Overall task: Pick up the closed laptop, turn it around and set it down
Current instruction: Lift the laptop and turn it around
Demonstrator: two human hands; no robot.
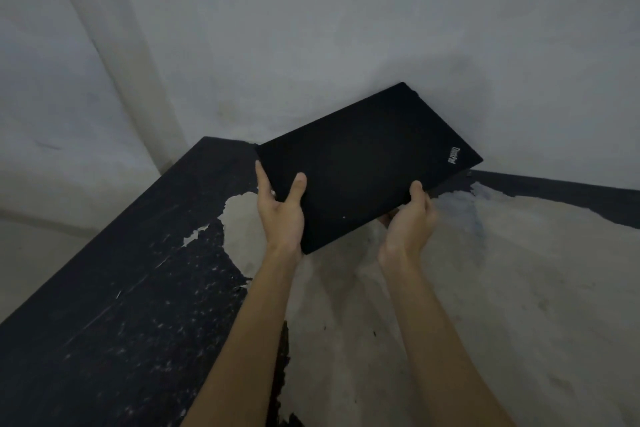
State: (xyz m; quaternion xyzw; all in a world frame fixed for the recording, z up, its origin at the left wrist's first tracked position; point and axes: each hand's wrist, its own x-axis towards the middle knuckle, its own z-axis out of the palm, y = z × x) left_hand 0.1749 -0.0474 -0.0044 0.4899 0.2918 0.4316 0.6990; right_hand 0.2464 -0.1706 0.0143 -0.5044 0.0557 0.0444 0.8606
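The closed black laptop [367, 163] is held up in the air above the table, tilted, its lid facing me and a small logo near its far right corner. My left hand [280, 208] grips its near left corner, thumb on the lid and fingers along the left edge. My right hand [408, 222] holds the near right edge from below, thumb tip on top. The laptop's underside is hidden.
The table [131, 305] has a worn black surface with large patches peeled to pale material on the right. A grey wall [311, 28] stands close behind the laptop, and the table's left edge drops to the floor [31, 253].
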